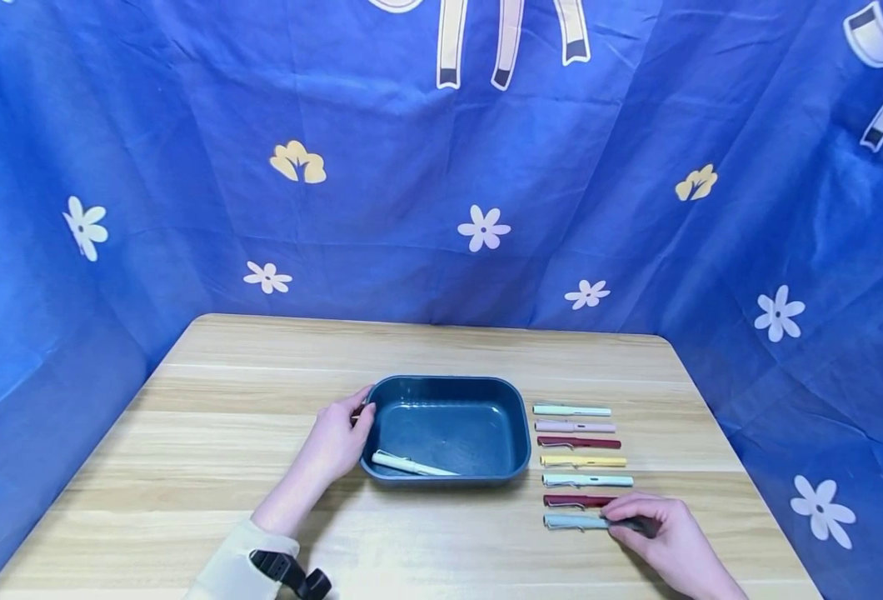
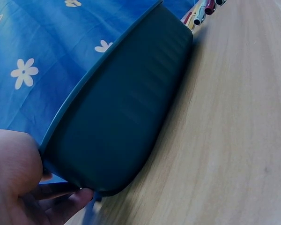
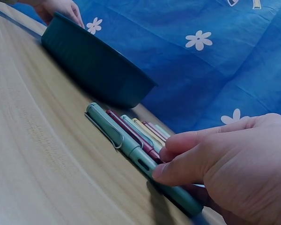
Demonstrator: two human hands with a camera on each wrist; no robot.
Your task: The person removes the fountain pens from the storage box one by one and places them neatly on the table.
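Note:
A dark teal plastic box (image 1: 449, 481) stands on the table, one whitish pen (image 1: 411, 464) lying inside along its near wall. My left hand (image 1: 344, 433) grips the box by its left end, thumb at the rim and fingers against the outside, as the left wrist view also shows. Right of the box, several capped pens lie in a row. At the row's near end my right hand (image 1: 662, 533) pinches the barrel of a grey-green pen (image 3: 114, 129) between thumb and fingers. Beside that one is a dark red pen (image 1: 572, 501), its right end hidden by the fingers.
Farther up the row lie a mint pen (image 1: 591, 481), a yellow pen (image 1: 584, 462), another dark red pen (image 1: 580, 443), a lilac pen (image 1: 576, 427) and a pale green pen (image 1: 572, 410). Behind the wooden table (image 1: 261, 358) hangs a blue patterned cloth (image 1: 381, 233).

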